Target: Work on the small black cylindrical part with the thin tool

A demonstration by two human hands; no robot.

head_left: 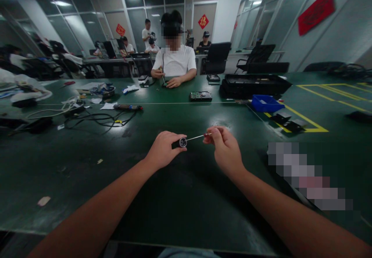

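Near the middle of the green table, my left hand is closed around a small black cylinder with a silvery ring at its open end. That end faces me, and the inside is too small to make out. My right hand pinches the reddish handle of a thin screwdriver. Its metal shaft points left, and the tip meets the rim of the cylinder or enters it; I cannot tell which. Both hands are above the table surface.
Beyond my hands lie a hard drive, a black tray and a blue bin. Cables and a tool spread at the left. A co-worker sits opposite. A pixelated flat item lies at right.
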